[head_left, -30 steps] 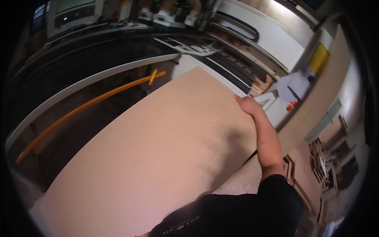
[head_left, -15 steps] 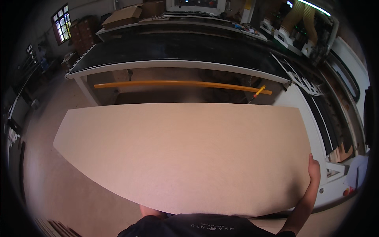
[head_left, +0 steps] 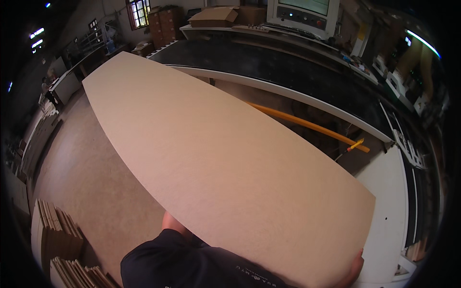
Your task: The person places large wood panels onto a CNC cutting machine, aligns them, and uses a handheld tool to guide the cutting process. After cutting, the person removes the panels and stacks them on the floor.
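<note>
Since the earlier frame, the board (head_left: 225,158) has swung in my feed from lying level across the view to a steep slant: its far end now points up toward the upper left, and its near end has dropped to the lower right. My view has turned left as well, bringing the stacked panels (head_left: 57,230) at the lower left further in.

I see a brownish floor (head_left: 101,149) and, beyond the board, a long black-topped table (head_left: 288,72) with a white frame. An orange bar (head_left: 307,126) runs below the table's near edge, a yellow-and-red tool (head_left: 355,145) by its right end. Behind stand a control cabinet (head_left: 302,17) and an open cardboard box (head_left: 213,17); a barred window (head_left: 140,12) is at the back and a lit tube (head_left: 422,43) at the upper right.

The board is held in front of the table, over the floor and close to the wearer's body. It is a large, flat, pale tan sheet, smooth with faint mottling, its long edges bowed by my lens.

On my right, the right hand (head_left: 356,266) grasps the board's near end at its edge. The left hand is hidden beneath the sheet, so I cannot tell what its fingers do; only part of the left arm (head_left: 174,223) shows.

Pale lettering and a small emblem sit on the dark shirt (head_left: 177,264); the cabinet's markings are too small for me to read.
</note>
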Tool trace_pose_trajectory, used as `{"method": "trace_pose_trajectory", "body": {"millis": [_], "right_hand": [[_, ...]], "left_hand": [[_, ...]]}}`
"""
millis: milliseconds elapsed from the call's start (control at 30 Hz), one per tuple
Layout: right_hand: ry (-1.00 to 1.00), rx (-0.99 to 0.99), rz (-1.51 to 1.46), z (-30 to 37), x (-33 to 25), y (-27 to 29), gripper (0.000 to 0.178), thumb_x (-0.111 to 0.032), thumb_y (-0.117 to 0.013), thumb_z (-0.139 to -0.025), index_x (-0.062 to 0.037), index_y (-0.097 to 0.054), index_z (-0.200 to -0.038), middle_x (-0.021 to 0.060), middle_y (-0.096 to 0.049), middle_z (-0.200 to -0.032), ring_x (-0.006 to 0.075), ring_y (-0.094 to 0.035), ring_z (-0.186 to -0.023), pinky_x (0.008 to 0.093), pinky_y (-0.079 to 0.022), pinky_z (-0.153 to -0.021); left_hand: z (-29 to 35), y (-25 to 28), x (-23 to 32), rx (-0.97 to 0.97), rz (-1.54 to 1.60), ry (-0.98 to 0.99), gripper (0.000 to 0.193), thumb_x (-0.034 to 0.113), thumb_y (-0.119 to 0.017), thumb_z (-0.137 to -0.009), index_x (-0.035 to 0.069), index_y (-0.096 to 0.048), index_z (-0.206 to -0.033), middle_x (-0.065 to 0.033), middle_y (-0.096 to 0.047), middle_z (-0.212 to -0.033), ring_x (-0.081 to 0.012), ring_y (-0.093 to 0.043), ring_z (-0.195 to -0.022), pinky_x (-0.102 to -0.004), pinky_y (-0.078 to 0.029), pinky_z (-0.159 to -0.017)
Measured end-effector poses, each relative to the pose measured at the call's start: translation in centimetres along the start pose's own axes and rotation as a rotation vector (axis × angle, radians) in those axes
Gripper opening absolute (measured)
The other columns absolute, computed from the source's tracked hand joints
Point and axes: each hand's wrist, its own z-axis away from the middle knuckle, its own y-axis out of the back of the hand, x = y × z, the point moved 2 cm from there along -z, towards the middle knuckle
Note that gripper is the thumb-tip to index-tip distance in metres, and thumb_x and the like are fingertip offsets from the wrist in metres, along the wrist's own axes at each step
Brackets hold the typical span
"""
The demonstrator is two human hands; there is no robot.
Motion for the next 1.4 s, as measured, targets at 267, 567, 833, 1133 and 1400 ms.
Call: {"method": "trace_pose_trajectory", "body": {"millis": [267, 567, 833, 1133, 1400], "right_hand": [[-0.029, 0.018, 0.006, -0.8, 0.8, 0.1, 0.075, -0.059, -0.035, -0.096, 0.009, -0.065, -0.104, 0.0243, -0.068, -0.095, 0.0364, -0.063, -0.096, 0.0426, -0.047, -0.085], [-0.102, 0.039, 0.044, -5.7, 1.1, 2.3, 0.076, -0.059, -0.035, -0.096, 0.0096, -0.064, -0.104, 0.0255, -0.068, -0.096, 0.0378, -0.063, -0.098, 0.0429, -0.047, -0.086], [-0.075, 0.025, 0.156, -16.1, -1.9, 6.1, 0.076, -0.06, -0.035, -0.096, 0.0102, -0.064, -0.104, 0.0265, -0.067, -0.097, 0.039, -0.063, -0.1, 0.0431, -0.047, -0.087], [-0.023, -0.01, 0.266, -33.8, -12.5, 5.2, 0.077, -0.06, -0.034, -0.096, 0.0108, -0.064, -0.105, 0.0276, -0.067, -0.098, 0.0404, -0.062, -0.102, 0.0433, -0.046, -0.088], [0.184, -0.014, 0.179, -49.2, -20.3, 0.3, 0.074, -0.059, -0.036, -0.095, 0.0095, -0.061, -0.11, 0.0312, -0.062, -0.108, 0.0444, -0.057, -0.109, 0.0449, -0.045, -0.092]], "left_hand": [[-0.9, -0.4, 0.6, 0.027, 0.067, -0.055, 0.049, 0.046, -0.036, -0.098, 0.003, -0.046, -0.12, -0.0135, -0.063, -0.114, -0.0279, -0.063, -0.101, -0.0415, -0.05, -0.087], [-5.6, -4.8, 0.5, 0.06, 0.161, -0.127, 0.049, 0.046, -0.037, -0.098, 0.003, -0.046, -0.12, -0.0133, -0.063, -0.114, -0.0276, -0.063, -0.101, -0.0409, -0.05, -0.087], [-12.2, -10.7, -0.3, 0.087, 0.326, -0.242, 0.05, 0.046, -0.037, -0.098, 0.003, -0.046, -0.121, -0.0131, -0.063, -0.115, -0.0274, -0.063, -0.102, -0.0404, -0.051, -0.087], [-11.8, -15.2, 6.0, 0.042, 0.531, -0.545, 0.048, 0.044, -0.037, -0.098, 0.003, -0.045, -0.122, -0.0127, -0.06, -0.118, -0.0252, -0.06, -0.105, -0.039, -0.05, -0.088], [-23.4, -16.7, 8.3, 0.363, 0.095, -0.866, 0.027, 0.005, -0.047, -0.093, 0.003, -0.046, -0.12, -0.0095, -0.057, -0.104, -0.0172, -0.057, -0.081, -0.0333, -0.051, -0.078]]}}
